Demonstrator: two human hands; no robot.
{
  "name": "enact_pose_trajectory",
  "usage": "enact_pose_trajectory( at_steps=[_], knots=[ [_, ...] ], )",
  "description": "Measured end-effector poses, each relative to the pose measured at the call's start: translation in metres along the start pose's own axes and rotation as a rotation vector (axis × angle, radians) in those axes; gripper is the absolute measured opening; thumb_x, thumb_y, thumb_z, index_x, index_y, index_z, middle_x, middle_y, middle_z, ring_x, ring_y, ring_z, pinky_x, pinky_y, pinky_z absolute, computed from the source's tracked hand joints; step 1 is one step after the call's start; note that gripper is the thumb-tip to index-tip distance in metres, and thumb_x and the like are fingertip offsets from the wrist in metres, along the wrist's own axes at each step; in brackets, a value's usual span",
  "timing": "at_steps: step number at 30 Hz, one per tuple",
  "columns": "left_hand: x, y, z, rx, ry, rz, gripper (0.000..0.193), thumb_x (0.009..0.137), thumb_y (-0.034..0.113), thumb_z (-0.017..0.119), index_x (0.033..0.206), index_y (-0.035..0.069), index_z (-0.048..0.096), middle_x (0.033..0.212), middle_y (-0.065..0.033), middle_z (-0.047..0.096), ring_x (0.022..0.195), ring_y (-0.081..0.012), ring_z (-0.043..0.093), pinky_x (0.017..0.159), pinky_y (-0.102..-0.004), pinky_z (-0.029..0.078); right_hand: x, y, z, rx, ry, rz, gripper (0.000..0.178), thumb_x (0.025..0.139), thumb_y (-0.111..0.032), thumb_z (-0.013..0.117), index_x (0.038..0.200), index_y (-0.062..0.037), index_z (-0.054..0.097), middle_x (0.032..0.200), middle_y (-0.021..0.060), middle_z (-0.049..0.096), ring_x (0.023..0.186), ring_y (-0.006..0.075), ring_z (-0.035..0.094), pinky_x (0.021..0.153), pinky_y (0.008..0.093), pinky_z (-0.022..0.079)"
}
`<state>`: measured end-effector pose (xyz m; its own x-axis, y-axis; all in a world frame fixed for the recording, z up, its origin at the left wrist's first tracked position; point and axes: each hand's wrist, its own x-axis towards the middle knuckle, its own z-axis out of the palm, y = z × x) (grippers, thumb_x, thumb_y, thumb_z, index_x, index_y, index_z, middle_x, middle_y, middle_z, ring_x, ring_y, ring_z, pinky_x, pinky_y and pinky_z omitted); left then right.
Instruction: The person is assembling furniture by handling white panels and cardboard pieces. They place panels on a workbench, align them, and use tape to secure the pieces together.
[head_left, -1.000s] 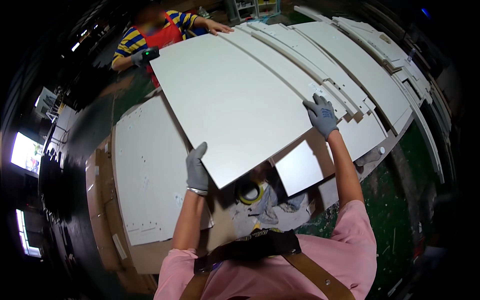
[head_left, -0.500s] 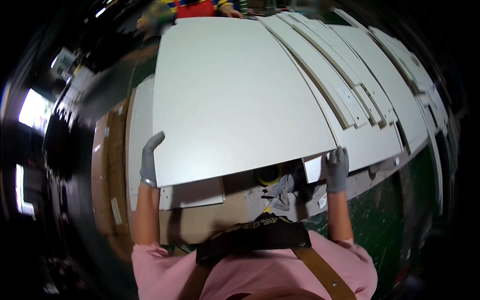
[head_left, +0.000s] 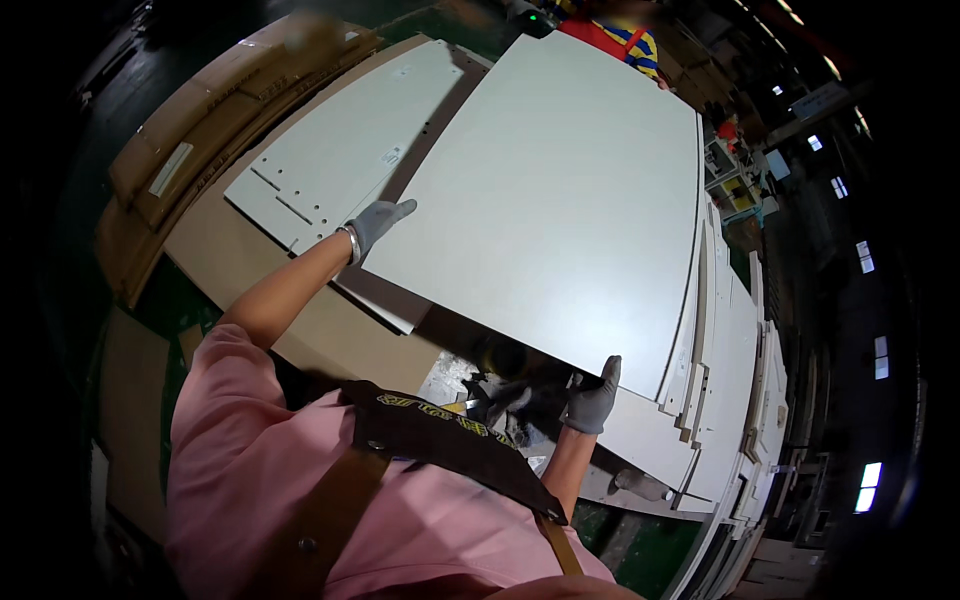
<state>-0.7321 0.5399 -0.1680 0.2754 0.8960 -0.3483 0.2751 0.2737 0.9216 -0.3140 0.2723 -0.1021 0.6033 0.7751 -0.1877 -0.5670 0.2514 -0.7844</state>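
A large smooth white panel spans the middle, tilted across the view. My left hand, in a grey glove, grips its left edge near the close corner, thumb on top and fingers mostly hidden beneath. At the near right corner, my gloved right hand holds the front edge with its thumb pointing up. Left of the held panel lies another white panel with drilled holes and dark slots. Several white boards are stacked under and beside the right edge.
A person in a red apron and striped sleeves stands at the panel's far end. Brown cartons lie along the left. Beneath the front edge, a roll of tape and crumpled dark cloth rest on the table. Green floor shows nearby.
My view has turned, so the panel appears slanted and further right. More of the drilled panel on the left is uncovered. Both hands still hold the panel.
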Motion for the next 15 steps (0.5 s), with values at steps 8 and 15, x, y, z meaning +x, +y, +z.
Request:
enact_pose_trajectory(
  at_steps=[8,15],
  knots=[
    [0.051,-0.088,0.034,-0.292,-0.445,-0.379,0.086,0.094,0.065,0.048,0.143,-0.003,0.033,0.124,-0.0225,0.06,0.114,-0.0343,0.061,0.093,-0.0491,0.052,-0.098,-0.058,0.186,-0.659,0.123,-0.492,0.033,0.092,-0.027,0.067,0.085,0.0046,0.067,0.073,0.0033,0.064,0.069,0.0083,0.059,0.06,0.0258,0.047],
    [0.019,-0.1,0.029,0.207,-0.332,-0.025,0.084,0.098,0.066,0.032,0.122,-0.009,0.059,0.118,-0.0221,0.066,0.113,-0.0305,0.062,0.094,-0.0371,0.051,-0.139,-0.024,0.296,-0.965,0.037,-0.647,0.027,0.092,-0.024,0.066,0.088,0.0031,0.068,0.069,0.0029,0.064,0.065,0.0076,0.056,0.06,0.0277,0.046]
  ],
)
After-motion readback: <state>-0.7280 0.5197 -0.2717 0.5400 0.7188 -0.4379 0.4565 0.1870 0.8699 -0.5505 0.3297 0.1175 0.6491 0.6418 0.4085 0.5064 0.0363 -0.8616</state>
